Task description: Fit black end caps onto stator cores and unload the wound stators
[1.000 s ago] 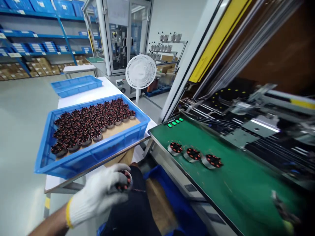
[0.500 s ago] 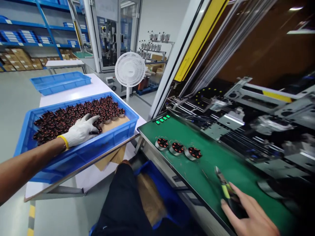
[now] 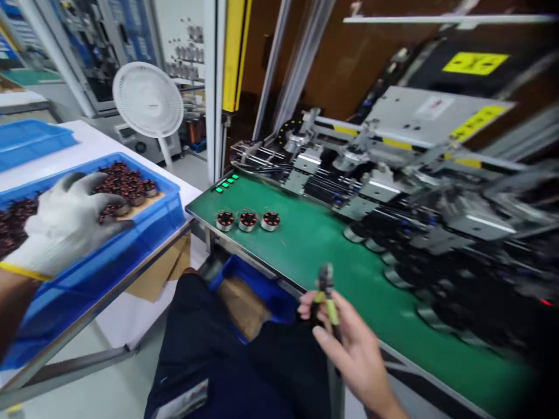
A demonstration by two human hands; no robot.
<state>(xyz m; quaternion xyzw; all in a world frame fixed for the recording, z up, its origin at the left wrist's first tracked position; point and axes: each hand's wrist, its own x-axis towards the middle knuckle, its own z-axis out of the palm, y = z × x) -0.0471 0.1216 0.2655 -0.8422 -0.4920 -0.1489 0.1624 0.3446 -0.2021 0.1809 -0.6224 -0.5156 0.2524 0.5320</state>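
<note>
My left hand (image 3: 70,215), in a white knit glove with a yellow cuff, is over the near side of a blue tray (image 3: 174,212). Its fingers are spread and nothing shows in them. Beneath and beyond it, copper-wound motor stators (image 3: 120,180) fill much of the tray. My bare right hand (image 3: 353,349) is wrapped round a pair of cutting pliers (image 3: 326,297) with yellow-green and black handles, jaws pointing up, near the front edge of the green worktop (image 3: 301,250). Three more wound stators (image 3: 247,220) stand in a row on that worktop, apart from both hands.
A winding machine (image 3: 379,186) runs along the worktop's back, with dark round parts (image 3: 399,276) at its front. A white fan (image 3: 148,99) stands behind the tray table. Below the worktop edge is a blue bin (image 3: 279,299) with a brown bottom. Another blue tray (image 3: 35,139) lies farther back.
The view has swung right. My left hand has lifted off the stators, closer to me. My right hand has drawn the pliers back towards the worktop's front edge, their jaws now upward.
</note>
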